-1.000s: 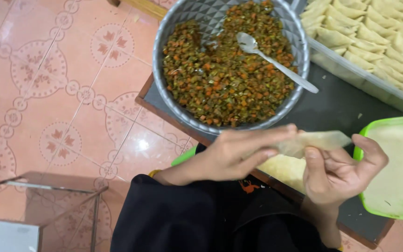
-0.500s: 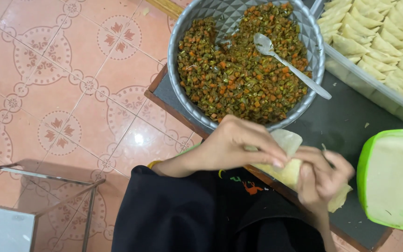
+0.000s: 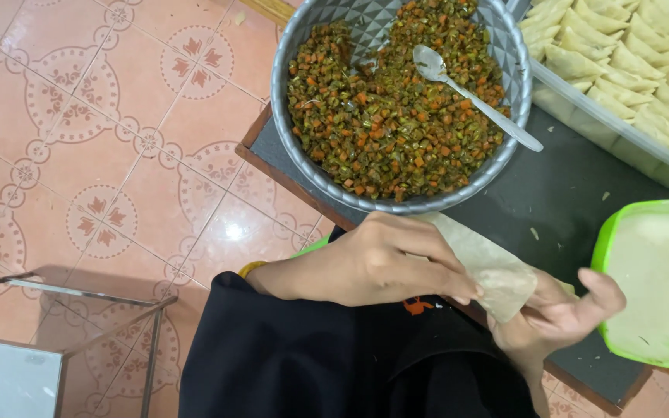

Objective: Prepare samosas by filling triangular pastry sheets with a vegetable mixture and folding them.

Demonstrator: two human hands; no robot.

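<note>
The big grey bowl (image 3: 396,101) sits on the dark table (image 3: 551,193). It is full of chopped filling, orange and green bits, and a metal spoon (image 3: 474,97) leans in it with its handle over the rim. To the right of the bowl is a clear tray (image 3: 621,128) packed with folded pale pastries. Below that tray is a green tub (image 3: 660,286) with flat pale sheets inside.

Just below the bowl, both hands hold one thin wrapper sheet (image 3: 489,267). The left hand (image 3: 381,263) lies over it, fingers pressed together on its edge. The right hand (image 3: 559,317) cups it from under, fingers partly spread.

The sheet looks thin, so a hard pull could tear it. The spoon could tip out if the bowl gets bumped.
</note>
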